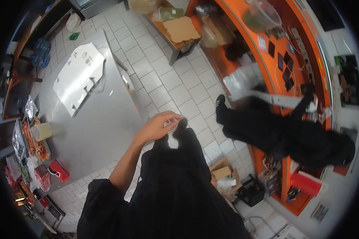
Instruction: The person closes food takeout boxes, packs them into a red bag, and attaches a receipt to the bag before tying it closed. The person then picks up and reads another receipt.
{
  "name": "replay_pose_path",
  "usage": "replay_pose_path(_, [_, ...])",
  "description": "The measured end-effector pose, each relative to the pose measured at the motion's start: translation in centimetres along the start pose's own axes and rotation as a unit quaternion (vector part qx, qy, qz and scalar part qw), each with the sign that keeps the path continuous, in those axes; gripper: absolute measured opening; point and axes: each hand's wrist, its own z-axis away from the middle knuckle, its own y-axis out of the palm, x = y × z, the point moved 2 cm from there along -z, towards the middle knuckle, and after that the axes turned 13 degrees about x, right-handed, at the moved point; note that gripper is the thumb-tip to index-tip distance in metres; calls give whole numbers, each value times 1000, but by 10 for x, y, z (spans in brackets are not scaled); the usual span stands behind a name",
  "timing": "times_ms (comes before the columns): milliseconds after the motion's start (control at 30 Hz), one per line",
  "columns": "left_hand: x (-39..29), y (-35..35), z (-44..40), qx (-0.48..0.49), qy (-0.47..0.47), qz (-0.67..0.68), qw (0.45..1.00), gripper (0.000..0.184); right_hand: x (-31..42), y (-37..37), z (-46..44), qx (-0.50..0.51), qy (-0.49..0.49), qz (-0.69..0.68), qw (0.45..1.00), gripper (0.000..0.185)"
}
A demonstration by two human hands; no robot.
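My left hand [160, 125] hangs in front of my body, above my dark shoe [182, 123] and the tiled floor. Its fingers are loosely bent, with a gap between thumb and fingers. A pale patch shows in that gap, and I can make out no held object. The hand is beside the right edge of the steel table [107, 131], apart from it. On the table lies a flattened white cardboard sheet [80, 73] with dark printing. My right hand is out of view.
Left, a tape roll [42, 131], foil-wrapped packs [18, 139] and a red box [59, 171] crowd the table's edge. Right, a person in black [283, 131] leans at the orange counter [263, 51], which holds several phones [286, 74]. An open carton [223, 172] stands on the floor.
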Motion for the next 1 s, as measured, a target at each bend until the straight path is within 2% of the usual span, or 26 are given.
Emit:
replay_pose_path(100, [42,-26,-67,-9,-44,1,999,27,119,-5,-52,67,58,15,996,57])
replay_pose_path(167, [69,-46,-97,-14,-98,-99,990,28,196,-6,-96,80,124,38,988,60])
replay_pose_path(200, [81,-53,-106,-42,-123,-95,987,31,231,-8,-118,81,160,45,983,62])
replay_pose_path(233, [70,-61,-111,-59,-136,-85,985,31,262,-13,-138,86,197,54,975,64])
replay_pose_path(300, [44,-77,-115,-187,-157,67,968,32,308,-34,-182,112,271,61,954,68])
replay_pose_path(333, [39,-83,-115,-220,-164,96,957,32,320,-57,-210,160,319,14,934,75])
replay_pose_path(400, [37,-97,-109,-263,-201,124,935,32,373,-62,-254,238,361,69,899,69])
replay_pose_path(433, [40,-106,-108,-277,-225,148,922,32,388,-66,-278,269,351,59,895,65])
replay_pose_path(500, [53,-132,-111,-302,-232,144,913,32,417,-76,-344,255,357,277,855,55])
replay_pose_path(533, [61,-151,-114,-304,-251,126,910,33,446,-40,-363,258,347,309,847,53])
replay_pose_path(600, [71,-197,-126,-300,-275,90,909,32,436,-43,-446,281,264,205,899,60])
replay_pose_path(633, [73,-225,-131,-301,-281,91,907,32,449,-16,-469,272,262,148,914,56])
replay_pose_path(700, [76,-289,-151,-259,-315,4,913,31,485,52,-502,243,158,73,954,50])
replay_pose_path(767, [79,-339,-168,-268,-296,-12,917,31,522,108,-523,258,152,-2,954,39])
replay_pose_path(800, [76,-374,-176,-274,-272,-52,921,31,546,148,-523,269,129,-2,954,27])
replay_pose_path(833, [71,-404,-186,-270,-238,-94,928,33,555,170,-536,283,123,-5,951,27])
replay_pose_path(867, [67,-433,-195,-272,-213,-80,935,34,566,189,-548,246,15,85,965,24])
replay_pose_path(933, [45,-506,-199,-247,-179,-85,949,35,601,265,-573,252,-32,127,959,24])
replay_pose_path(967, [32,-543,-197,-224,-171,-94,955,36,629,296,-582,304,37,96,947,27])
replay_pose_path(1000, [32,-580,-191,-232,-173,-80,954,36,640,317,-607,297,12,189,936,29])
